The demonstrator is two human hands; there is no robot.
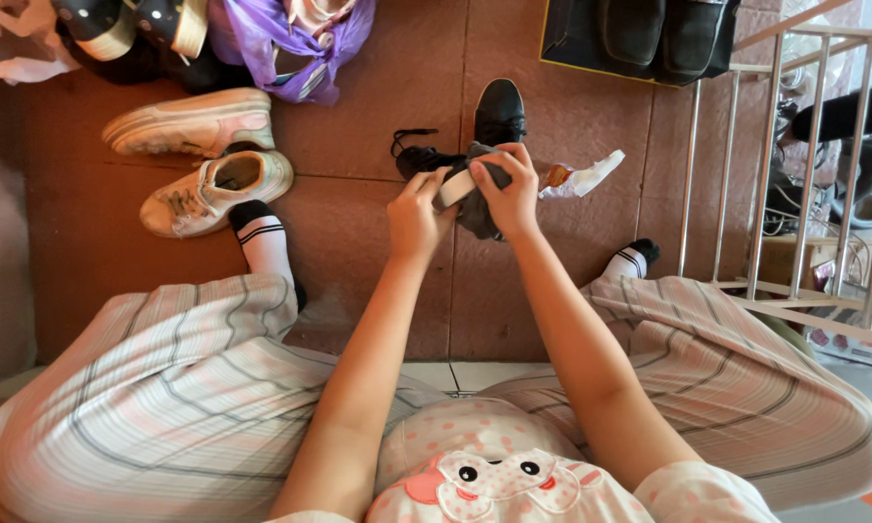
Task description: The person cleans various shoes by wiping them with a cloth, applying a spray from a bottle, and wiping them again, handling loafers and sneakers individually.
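Both my hands are raised over the brown tiled floor, between my knees. My left hand [415,215] pinches a small white tube or block [453,188] at its near end. A dark grey cloth [482,194] is bunched in my right hand [507,192], pressed against the white piece. Just beyond my hands a black leather shoe [495,118] lies on the floor, its laces trailing left. A crumpled white wrapper [583,177] with an orange end lies to the right of my hands.
A pair of white sneakers [203,155] lies at the left by my socked left foot [258,232]. Purple cloth [291,39] and bags sit at the top left. A box with black shoes [649,34] is at the top. A metal railing [785,174] stands at the right.
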